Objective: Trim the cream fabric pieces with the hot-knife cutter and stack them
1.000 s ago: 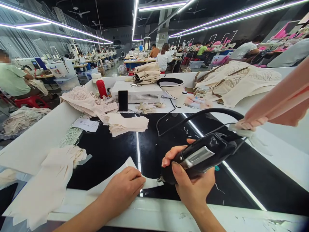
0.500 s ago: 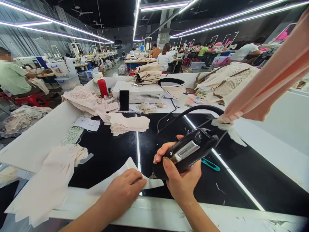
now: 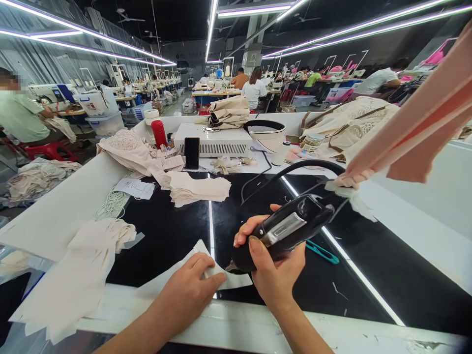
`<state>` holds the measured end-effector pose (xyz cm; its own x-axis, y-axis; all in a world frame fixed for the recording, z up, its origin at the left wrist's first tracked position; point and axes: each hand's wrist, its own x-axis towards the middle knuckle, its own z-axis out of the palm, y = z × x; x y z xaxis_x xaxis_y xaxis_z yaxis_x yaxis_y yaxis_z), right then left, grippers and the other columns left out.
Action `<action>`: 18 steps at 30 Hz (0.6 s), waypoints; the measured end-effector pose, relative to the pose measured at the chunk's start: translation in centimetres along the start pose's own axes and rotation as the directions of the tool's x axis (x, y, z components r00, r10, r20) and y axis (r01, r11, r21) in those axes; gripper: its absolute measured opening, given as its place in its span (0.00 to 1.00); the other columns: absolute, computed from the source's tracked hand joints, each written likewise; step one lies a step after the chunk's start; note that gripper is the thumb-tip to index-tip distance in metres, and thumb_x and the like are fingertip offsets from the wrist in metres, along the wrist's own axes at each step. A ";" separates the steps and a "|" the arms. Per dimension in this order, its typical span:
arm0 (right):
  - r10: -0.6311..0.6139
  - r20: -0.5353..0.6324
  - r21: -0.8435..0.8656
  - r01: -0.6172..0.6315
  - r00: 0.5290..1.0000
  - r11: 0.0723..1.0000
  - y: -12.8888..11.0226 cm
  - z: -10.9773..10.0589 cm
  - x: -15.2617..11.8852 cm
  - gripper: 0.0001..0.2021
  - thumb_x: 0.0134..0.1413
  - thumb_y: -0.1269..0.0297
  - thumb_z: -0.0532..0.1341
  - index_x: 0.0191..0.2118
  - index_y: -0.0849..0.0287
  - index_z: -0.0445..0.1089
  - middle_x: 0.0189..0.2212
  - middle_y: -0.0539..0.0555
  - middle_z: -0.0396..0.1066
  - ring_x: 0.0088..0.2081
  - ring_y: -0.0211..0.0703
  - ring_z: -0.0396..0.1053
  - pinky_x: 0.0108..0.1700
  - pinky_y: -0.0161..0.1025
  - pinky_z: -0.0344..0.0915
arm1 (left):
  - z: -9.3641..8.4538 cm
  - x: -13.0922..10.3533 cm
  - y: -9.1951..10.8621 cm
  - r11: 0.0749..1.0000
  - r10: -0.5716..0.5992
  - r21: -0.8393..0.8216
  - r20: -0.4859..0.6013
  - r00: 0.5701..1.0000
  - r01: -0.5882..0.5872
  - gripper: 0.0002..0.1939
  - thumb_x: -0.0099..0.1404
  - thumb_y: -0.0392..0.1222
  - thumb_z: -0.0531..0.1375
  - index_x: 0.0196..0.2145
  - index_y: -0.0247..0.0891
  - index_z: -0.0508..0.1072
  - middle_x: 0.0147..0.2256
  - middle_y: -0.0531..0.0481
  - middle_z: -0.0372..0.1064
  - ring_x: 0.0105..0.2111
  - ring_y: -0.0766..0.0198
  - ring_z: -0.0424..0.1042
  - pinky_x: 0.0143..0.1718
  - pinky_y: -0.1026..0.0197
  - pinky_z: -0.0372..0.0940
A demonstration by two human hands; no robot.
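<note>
My right hand (image 3: 278, 270) is wrapped round a black handheld power tool (image 3: 291, 231) with a silver plate on its side. The tool's small metal tip meets the edge of a white fabric piece (image 3: 236, 281) near the table's front edge. My left hand (image 3: 191, 290) rests on this fabric, thumb and fingers pressed together on it, just left of the tip. A cord and a pink cloth strip (image 3: 398, 123), tied at the tool's rear, run up to the right.
Cream fabric stacks lie at the left (image 3: 81, 270) and back (image 3: 199, 189) of the black tabletop (image 3: 162, 231). A teal tool (image 3: 322, 251) lies beyond my right hand. Behind stand a phone (image 3: 192, 152), red bottle (image 3: 158, 133) and white box (image 3: 214, 142). People sit farther off.
The tool and my right hand have shifted very slightly left. The loose end of the pink cloth has swung outward to the right. My left hand stays on the fabric.
</note>
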<state>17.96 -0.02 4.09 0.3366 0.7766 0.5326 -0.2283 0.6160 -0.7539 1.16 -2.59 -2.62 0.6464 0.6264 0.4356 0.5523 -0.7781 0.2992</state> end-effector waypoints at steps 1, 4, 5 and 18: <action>0.002 0.006 0.005 -0.002 1.000 1.000 0.1 0.1 0.0 0.23 0.57 0.69 0.68 0.56 0.49 0.63 0.31 0.45 0.73 0.25 0.36 0.72 0.27 0.35 0.72 | 0.0 0.0 0.0 1.000 -0.003 -0.005 -0.002 1.000 0.003 0.19 0.66 0.24 0.54 0.50 0.39 0.73 0.44 0.42 0.67 0.44 0.54 0.70 0.44 0.54 0.75; 0.012 0.018 0.001 -0.012 1.000 1.000 0.3 0.3 -0.1 0.23 0.57 0.70 0.68 0.55 0.49 0.63 0.31 0.45 0.73 0.25 0.36 0.71 0.27 0.35 0.72 | 0.1 0.0 0.0 1.000 -0.003 -0.017 -0.011 1.000 0.002 0.20 0.66 0.23 0.55 0.51 0.38 0.73 0.45 0.41 0.67 0.45 0.54 0.70 0.44 0.55 0.75; 0.015 0.017 -0.005 -0.015 1.000 1.000 0.3 0.3 -0.1 0.22 0.57 0.70 0.68 0.54 0.49 0.63 0.31 0.44 0.73 0.25 0.35 0.71 0.27 0.34 0.72 | 0.1 0.0 0.0 1.000 -0.002 -0.017 -0.016 1.000 0.002 0.20 0.66 0.24 0.56 0.51 0.38 0.74 0.44 0.41 0.67 0.44 0.54 0.70 0.44 0.55 0.74; 0.008 0.020 0.002 -0.008 1.000 1.000 0.8 0.9 0.3 0.23 0.57 0.70 0.68 0.55 0.48 0.63 0.31 0.45 0.73 0.25 0.36 0.72 0.28 0.35 0.72 | 0.2 0.1 0.0 0.998 -0.031 -0.047 -0.010 0.999 0.030 0.18 0.66 0.25 0.60 0.51 0.38 0.75 0.44 0.42 0.67 0.44 0.55 0.70 0.44 0.56 0.74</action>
<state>17.06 0.80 3.93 0.3163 0.7837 0.5346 -0.2329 0.6104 -0.7571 1.32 -2.54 -2.78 0.6238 0.6496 0.4346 0.5465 -0.7601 0.3516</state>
